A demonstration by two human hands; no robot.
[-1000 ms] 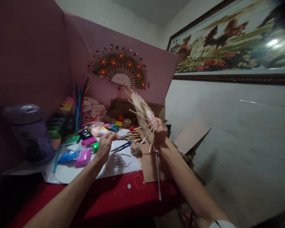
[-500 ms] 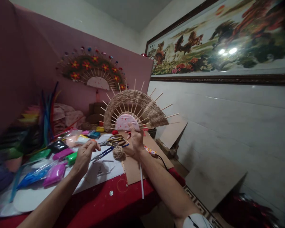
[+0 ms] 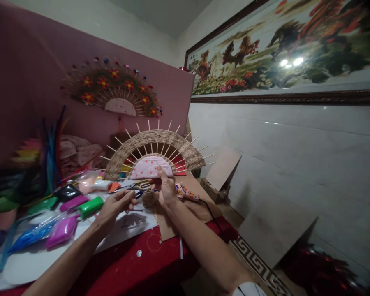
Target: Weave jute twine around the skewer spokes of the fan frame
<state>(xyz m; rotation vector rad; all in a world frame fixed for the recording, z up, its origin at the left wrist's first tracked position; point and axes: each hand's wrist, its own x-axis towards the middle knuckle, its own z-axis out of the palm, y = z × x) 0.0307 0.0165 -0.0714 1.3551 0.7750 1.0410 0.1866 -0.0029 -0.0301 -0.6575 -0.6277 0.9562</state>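
My right hand (image 3: 165,190) grips a half-round woven fan (image 3: 156,153) by its pink dotted base and holds it upright, facing me, over the table. Wooden sticks stand out around the fan's twine rim. My left hand (image 3: 115,206) hovers just left of it with the fingers pinched together; what they pinch is too small to make out. A ball of twine (image 3: 148,198) lies between my two hands. Scissors (image 3: 135,186) lie just behind it.
A finished fan with red flowers (image 3: 114,88) hangs on the pink board. Packets of coloured clay (image 3: 61,228) and pipe cleaners (image 3: 51,152) cover the left of the red table (image 3: 126,263). Cardboard sheets (image 3: 222,168) lean by the white wall on the right.
My right hand turned the woven fan from edge-on to facing me and lowered it to the left. My left hand stayed near the twine ball. The view swung right.
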